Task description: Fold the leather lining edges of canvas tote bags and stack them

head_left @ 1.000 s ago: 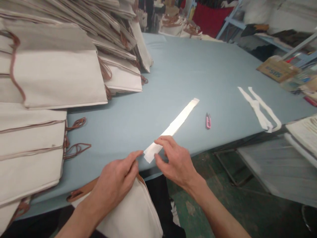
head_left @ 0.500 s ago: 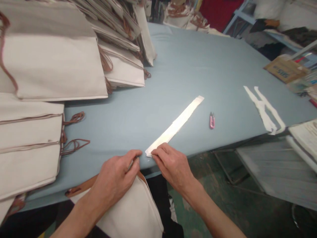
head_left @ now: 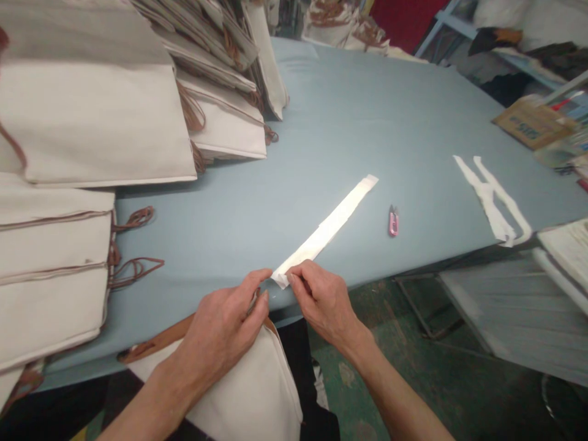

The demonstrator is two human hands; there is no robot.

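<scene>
My right hand is closed in a pinch on the near end of a long white strip, whose corner is bent up. The strip lies slantwise on the blue-covered table. Close beside that end is my left hand, its index finger stretched towards the strip and its thumb a little apart. Its other fingers are curled over the top of a cream canvas bag with a brown trim; their grip is partly hidden. The bag hangs at the table's front edge.
Cream bags with brown cords are piled on the left. Pink thread snips lie right of the strip. Farther right are white scraps and a cardboard box. A grey surface stands below the table's right edge.
My right fingers have lifted and bent the near end of the strip. My left hand has shifted slightly right and up, its index finger now nearer that end.
</scene>
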